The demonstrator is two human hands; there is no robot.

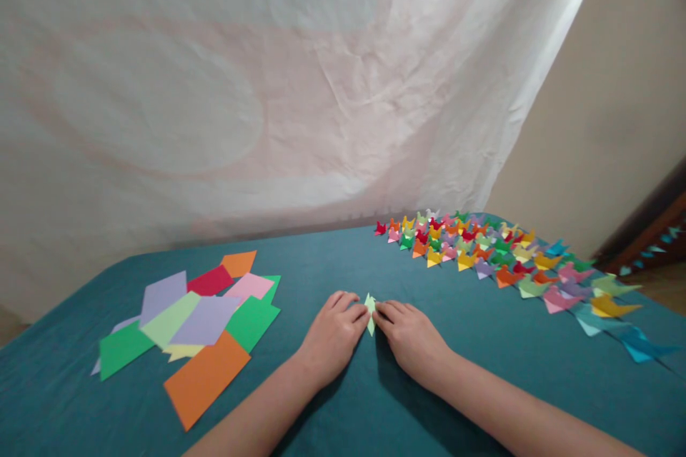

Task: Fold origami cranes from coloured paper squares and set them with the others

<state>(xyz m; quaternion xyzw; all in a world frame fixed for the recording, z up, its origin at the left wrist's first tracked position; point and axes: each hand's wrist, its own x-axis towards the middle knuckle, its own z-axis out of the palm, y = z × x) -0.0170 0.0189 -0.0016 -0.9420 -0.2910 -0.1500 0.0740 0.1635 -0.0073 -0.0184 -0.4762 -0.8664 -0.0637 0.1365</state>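
A small piece of folded light green paper (370, 315), narrow and pointed at both ends, lies on the dark teal cloth between my hands. My left hand (337, 328) pinches its left edge with curled fingers. From the other side, my right hand (410, 334) grips the right edge between thumb and fingers. Both hands rest low on the tabletop, and their fingertips cover parts of the paper's sides.
Loose coloured paper sheets, among them an orange sheet (208, 378), overlap at the left. Several rows of folded paper birds (466, 257) stand at the right. A pale cloth sheet (300, 86) hangs behind the teal-covered table (321, 257).
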